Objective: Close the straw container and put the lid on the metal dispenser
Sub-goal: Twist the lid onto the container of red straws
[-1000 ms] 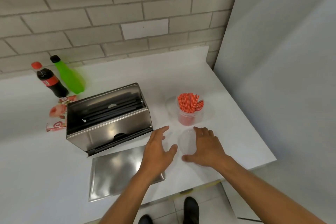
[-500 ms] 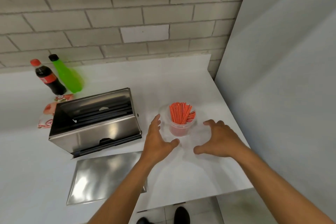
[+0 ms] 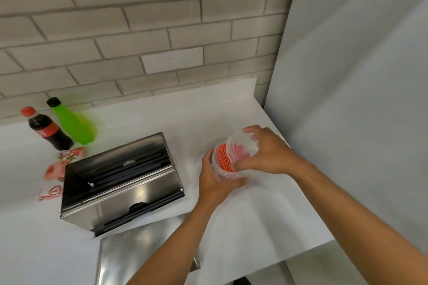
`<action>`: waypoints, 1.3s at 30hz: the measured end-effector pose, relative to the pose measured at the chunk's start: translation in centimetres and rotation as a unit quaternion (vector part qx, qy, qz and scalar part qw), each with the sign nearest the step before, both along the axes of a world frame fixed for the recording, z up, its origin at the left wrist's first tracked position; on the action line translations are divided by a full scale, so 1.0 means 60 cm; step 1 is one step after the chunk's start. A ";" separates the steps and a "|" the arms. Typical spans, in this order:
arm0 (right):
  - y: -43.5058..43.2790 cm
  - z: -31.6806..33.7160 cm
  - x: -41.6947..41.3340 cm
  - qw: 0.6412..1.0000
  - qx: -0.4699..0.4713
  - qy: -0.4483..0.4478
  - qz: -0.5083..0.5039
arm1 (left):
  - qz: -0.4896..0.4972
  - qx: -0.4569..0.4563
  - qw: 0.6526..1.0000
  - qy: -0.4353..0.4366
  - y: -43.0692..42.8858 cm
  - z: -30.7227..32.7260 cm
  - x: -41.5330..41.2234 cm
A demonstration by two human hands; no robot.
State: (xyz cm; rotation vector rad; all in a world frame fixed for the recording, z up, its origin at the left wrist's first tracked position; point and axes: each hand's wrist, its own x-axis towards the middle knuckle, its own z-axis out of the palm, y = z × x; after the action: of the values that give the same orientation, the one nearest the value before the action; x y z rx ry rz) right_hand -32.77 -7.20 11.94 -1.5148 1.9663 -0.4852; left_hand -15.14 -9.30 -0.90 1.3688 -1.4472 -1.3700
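At far left two bottles stand by the wall, with packets lying just in front. The open dispenser sits next, black straws in its tray, and its flat metal lid lies on the counter in front, overhanging the near edge. Right of that, the left hand wraps narrowly round the side of the tub of red straws, steadying it. The right hand holds the clear cap by its rim, fingers curled, tilted over the tub's mouth and not yet seated.

The step in hand looks like closing the tub. The next move likely calls for levelling the cap and pressing it down all round. The dispenser lid is still to do.

The tub stands near the counter's right edge, with a panel close beyond, so room is tight there. Between tub and dispenser the counter is bare, which gives clear passage to the metal lid.
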 end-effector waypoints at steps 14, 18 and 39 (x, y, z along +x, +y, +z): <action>-0.067 -0.006 0.062 0.963 0.074 0.203 0.159 | 0.003 0.034 0.999 -0.002 -0.009 -0.014 -0.018; -0.092 0.012 0.054 0.936 0.108 0.216 0.256 | -0.004 0.034 0.999 -0.003 -0.015 -0.017 -0.016; -0.094 -0.016 0.051 0.928 0.064 0.238 0.278 | 0.015 0.003 1.000 -0.013 -0.032 -0.051 -0.024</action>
State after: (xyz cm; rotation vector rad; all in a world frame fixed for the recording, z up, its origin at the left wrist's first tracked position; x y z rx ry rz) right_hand -29.69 -12.87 10.96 -2.1362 1.7217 0.2730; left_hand -16.55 -11.20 -3.97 1.4113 -1.4356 -1.3425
